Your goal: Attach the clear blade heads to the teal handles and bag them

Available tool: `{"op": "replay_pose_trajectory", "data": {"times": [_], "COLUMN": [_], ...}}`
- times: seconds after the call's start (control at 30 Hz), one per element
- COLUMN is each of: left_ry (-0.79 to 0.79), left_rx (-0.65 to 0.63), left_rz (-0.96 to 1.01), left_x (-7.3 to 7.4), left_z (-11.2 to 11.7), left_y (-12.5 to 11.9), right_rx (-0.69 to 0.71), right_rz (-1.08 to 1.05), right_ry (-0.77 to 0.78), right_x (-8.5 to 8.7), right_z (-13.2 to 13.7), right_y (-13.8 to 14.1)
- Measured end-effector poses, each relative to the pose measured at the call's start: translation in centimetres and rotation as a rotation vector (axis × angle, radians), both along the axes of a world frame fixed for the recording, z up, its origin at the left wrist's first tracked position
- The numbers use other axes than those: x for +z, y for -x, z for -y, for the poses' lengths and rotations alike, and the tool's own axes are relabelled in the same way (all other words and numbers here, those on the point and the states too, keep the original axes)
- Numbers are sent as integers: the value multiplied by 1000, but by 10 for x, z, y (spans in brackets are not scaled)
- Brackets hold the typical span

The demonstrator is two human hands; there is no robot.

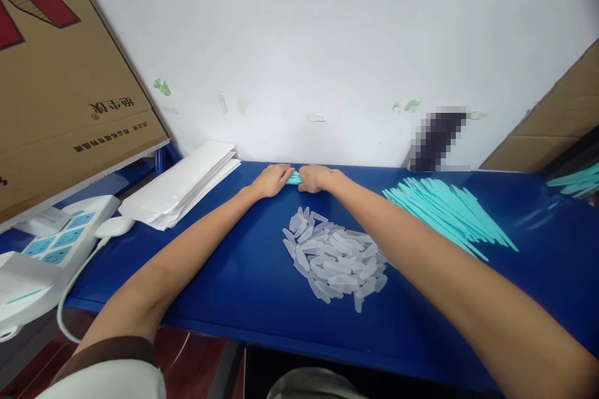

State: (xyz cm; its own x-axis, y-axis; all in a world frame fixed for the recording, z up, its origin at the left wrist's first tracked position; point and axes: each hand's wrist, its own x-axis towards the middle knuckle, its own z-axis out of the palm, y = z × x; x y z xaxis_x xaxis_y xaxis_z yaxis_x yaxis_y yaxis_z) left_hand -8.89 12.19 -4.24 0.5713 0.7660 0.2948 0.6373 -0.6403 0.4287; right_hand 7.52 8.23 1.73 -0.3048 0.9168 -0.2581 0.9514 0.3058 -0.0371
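Observation:
At the back of the blue table, against the wall, both my hands are on a small bunch of thin turquoise strips. My left hand has its fingers closed over the bunch's left end. From the other side my right hand grips the right end with curled fingers. Only a short middle part of the strips shows between them. In front of my hands lies a heap of translucent whitish plastic pieces, small and narrow. A larger pile of loose turquoise strips lies beyond my right forearm.
A stack of white flat packets lies left of my hands. Farther left are a power strip and a white plug with its cable. A big cardboard box leans at the left; more cardboard stands at the right.

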Motion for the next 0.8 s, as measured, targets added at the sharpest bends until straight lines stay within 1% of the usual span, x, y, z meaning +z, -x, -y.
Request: {"op": "replay_pose_trajectory", "data": {"times": [0.1, 0.17, 0.23, 0.27, 0.33, 0.37, 0.43, 0.47, 0.53, 0.6, 0.63, 0.67, 0.7, 0.73, 0.8], "left_ry": [15, 21, 14, -16, -120, -178, -250, -265, -328, -384, -406, -396, -353, -278, -92], "left_rx": [48, 110, 223, 297, 438, 485, 520, 521, 537, 567, 618, 690, 771, 847, 921], "left_rz": [46, 145, 326, 392, 419, 379, 287, 250, 60, -45, -105, -172, -242, -304, -406], "left_x": [0, 0, 2, 3, 8, 11, 20, 26, 41, 57, 65, 71, 76, 79, 80], "left_z": [0, 0, 0, 1, 6, 10, 19, 23, 31, 37, 39, 41, 42, 42, 40], "left_y": [0, 2, 5, 7, 12, 16, 28, 36, 55, 81, 95, 109, 123, 137, 159], "right_rx": [-5, -9, -16, -24, -49, -59, -60, -60, -98, -188, -240, -284, -321, -351, -365], "right_rz": [-29, -78, -149, -191, -277, -310, -426, -528, -803, -1059, -1127, -1166, -1188, -1206, -1248], "right_ry": [-42, -104, -182, -220, -287, -316, -370, -396, -454, -504, -517, -517, -505, -487, -452], "right_x": [-8, -14, -19, -21, -23, -24, -24, -24, -26, -30, -33, -36, -38, -40, -41], "right_z": [4, 8, 13, 16, 21, 25, 32, 36, 43, 49, 51, 52, 53, 54, 55], "right_y": [-3, -10, -22, -29, -45, -54, -69, -75, -85, -93, -97, -100, -103, -105, -109]}}
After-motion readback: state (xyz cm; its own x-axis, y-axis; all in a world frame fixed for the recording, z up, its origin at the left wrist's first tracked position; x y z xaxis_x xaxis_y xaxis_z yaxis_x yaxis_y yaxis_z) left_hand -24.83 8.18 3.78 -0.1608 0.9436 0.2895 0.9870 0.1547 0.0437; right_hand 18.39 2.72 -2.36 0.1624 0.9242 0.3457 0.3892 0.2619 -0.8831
